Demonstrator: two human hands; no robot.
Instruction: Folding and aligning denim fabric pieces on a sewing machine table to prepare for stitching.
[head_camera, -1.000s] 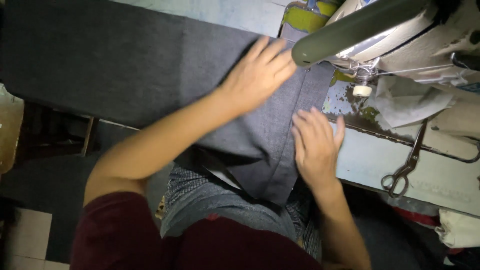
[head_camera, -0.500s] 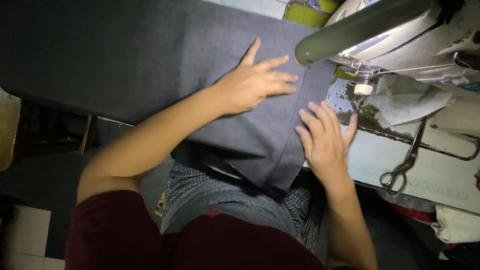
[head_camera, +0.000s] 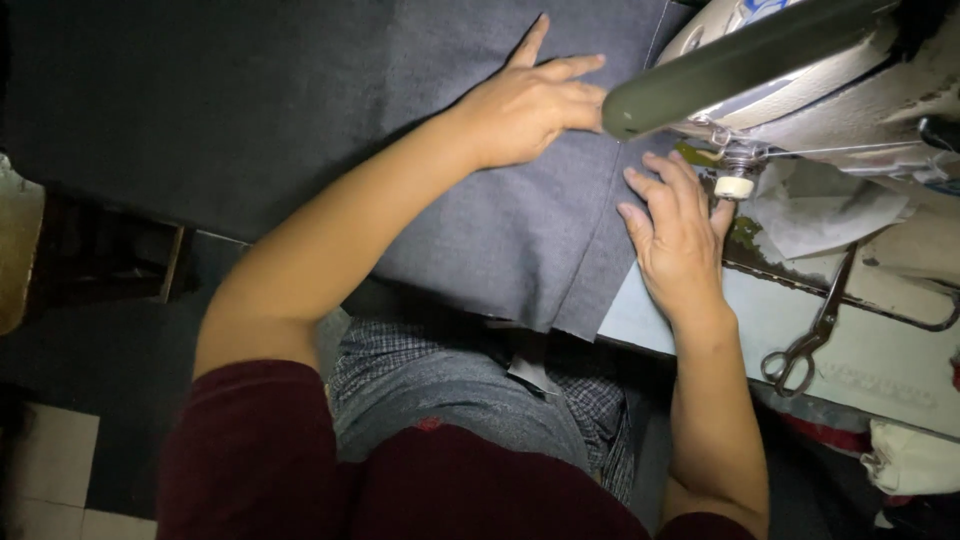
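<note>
A large piece of dark grey fabric (head_camera: 300, 110) covers the sewing table and hangs over its near edge. My left hand (head_camera: 530, 100) lies flat on the cloth, fingers spread and pointing toward the sewing machine (head_camera: 790, 70). My right hand (head_camera: 675, 230) presses flat on the fabric's right edge, fingertips just short of the machine's needle area (head_camera: 735, 170). Neither hand grips anything. The machine's arm hides part of the cloth beneath it.
Scissors (head_camera: 810, 335) lie on the pale table top (head_camera: 880, 360) to the right of my right hand. A crumpled pale cloth (head_camera: 820, 210) sits behind the needle. A white bundle (head_camera: 910, 455) lies at the lower right. My lap with checked clothing (head_camera: 470, 390) is below.
Both hands have slid forward and to the right along the fabric toward the machine. The cloth has moved with them, and its hanging edge sits further right.
</note>
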